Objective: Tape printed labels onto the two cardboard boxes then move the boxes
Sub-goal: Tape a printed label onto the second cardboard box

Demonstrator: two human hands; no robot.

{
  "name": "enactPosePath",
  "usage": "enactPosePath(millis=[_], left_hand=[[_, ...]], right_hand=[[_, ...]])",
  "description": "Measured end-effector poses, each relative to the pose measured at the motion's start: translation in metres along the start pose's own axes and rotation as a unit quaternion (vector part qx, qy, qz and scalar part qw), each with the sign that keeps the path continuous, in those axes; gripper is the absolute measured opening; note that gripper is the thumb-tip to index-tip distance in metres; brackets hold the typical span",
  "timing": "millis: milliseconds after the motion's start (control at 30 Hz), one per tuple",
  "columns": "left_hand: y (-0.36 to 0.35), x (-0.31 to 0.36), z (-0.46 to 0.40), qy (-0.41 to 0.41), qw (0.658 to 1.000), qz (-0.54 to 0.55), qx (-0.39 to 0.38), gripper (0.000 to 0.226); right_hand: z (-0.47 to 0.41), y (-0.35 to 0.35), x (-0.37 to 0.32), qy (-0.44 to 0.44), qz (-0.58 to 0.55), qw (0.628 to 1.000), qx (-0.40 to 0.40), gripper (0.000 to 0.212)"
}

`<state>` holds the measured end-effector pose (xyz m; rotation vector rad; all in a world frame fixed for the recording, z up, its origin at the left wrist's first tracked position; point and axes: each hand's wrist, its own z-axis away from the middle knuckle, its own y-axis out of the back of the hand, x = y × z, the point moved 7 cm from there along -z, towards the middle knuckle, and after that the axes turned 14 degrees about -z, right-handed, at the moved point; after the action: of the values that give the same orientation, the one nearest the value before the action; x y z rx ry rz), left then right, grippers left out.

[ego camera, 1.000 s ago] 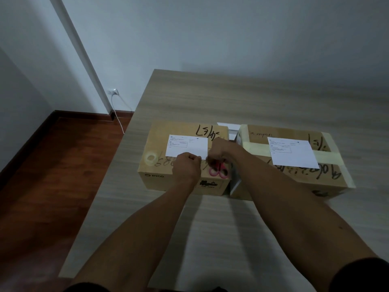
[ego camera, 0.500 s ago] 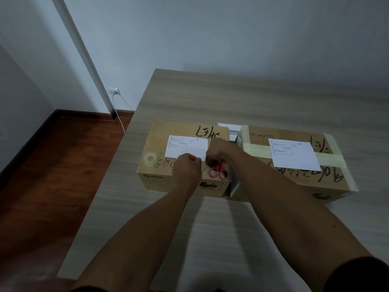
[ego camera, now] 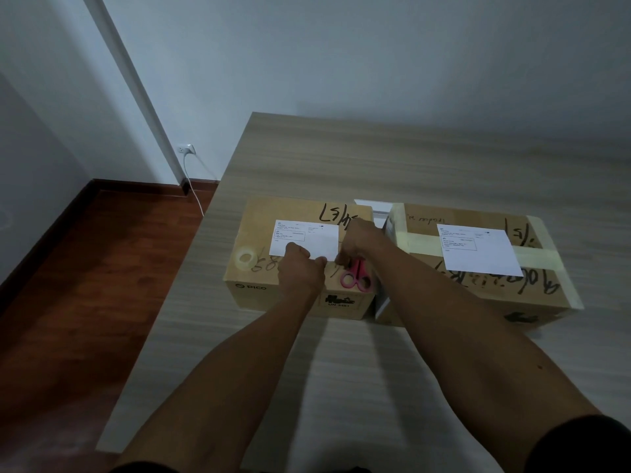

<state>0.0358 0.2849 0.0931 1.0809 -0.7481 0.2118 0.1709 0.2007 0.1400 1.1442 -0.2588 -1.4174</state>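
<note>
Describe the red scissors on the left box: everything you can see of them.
The scissors have red loop handles that look like plastic; both loops point toward the person, and the shanks run away under the right hand, which hides the blades, so open or closed cannot be told. They lie flat on top of the left box, near its front right corner, just right of the label's lower corner. Whether the hand touches them is unclear.

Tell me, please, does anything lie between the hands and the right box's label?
Nothing visible does. Both hands, left and right, work on the left box; the right label lies uncovered beside them, with the scissors below.
</note>
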Motion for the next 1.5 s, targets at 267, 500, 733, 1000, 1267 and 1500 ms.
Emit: enactPosePath(millis=[267,500,733,1000,1267,1500], left_hand=[[-0.001,-0.008,-0.009,0.016,0.999,0.035,-0.004,0.034],[0.007,-0.006,-0.013,-0.017,1.000,-0.012,-0.015,0.028],[0.061,-0.005,-0.014,-0.161,0.982,-0.078,0.057,0.030],[0.114,-0.056,-0.039,-0.233,0.947,-0.198,0.101,0.034],[0.108,-0.076,-0.045,-0.230,0.949,-0.208,0.051,0.033],[0.111,-0.049,-0.038,-0.288,0.955,-0.057,0.032,0.024]], right_hand=[[-0.003,-0.008,0.011,-0.010,-0.062,0.998,0.001,0.059],[-0.001,-0.001,0.019,-0.034,-0.069,0.997,0.010,0.043],[-0.001,-0.011,0.009,0.002,-0.243,0.969,0.041,0.031],[0.023,-0.037,-0.031,0.121,-0.242,0.960,0.073,0.028],[0.030,-0.063,-0.047,0.158,-0.248,0.953,0.068,0.013],[0.044,-0.065,-0.066,0.172,-0.332,0.927,0.021,0.044]])
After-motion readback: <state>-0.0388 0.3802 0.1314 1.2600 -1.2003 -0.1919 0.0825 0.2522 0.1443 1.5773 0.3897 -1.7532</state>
